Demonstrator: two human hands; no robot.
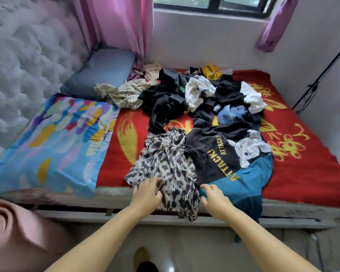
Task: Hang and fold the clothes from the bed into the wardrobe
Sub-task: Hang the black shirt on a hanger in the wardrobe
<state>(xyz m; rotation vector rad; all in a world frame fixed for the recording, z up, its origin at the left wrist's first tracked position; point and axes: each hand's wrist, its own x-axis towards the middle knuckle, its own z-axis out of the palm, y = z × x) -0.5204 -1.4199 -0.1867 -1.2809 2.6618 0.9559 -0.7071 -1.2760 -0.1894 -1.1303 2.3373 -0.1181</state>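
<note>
A leopard-print garment (165,165) lies at the near edge of the bed, its hem hanging over the side. My left hand (147,191) grips its lower left part with curled fingers. My right hand (212,195) grips the garment's right edge, where it meets a black and teal "ATTACK!" shirt (224,160). Behind them a heap of clothes (194,95) spreads over the red and yellow blanket (302,158): black, white, blue, beige and yellow pieces. No wardrobe is in view.
A colourful pillow (53,142) and a blue-grey pillow (102,71) lie at the left by the tufted headboard (18,65). A rolled pink mat (14,228) stands at the lower left floor. Pink curtains (116,22) frame the window. A black stand (320,75) leans at the right wall.
</note>
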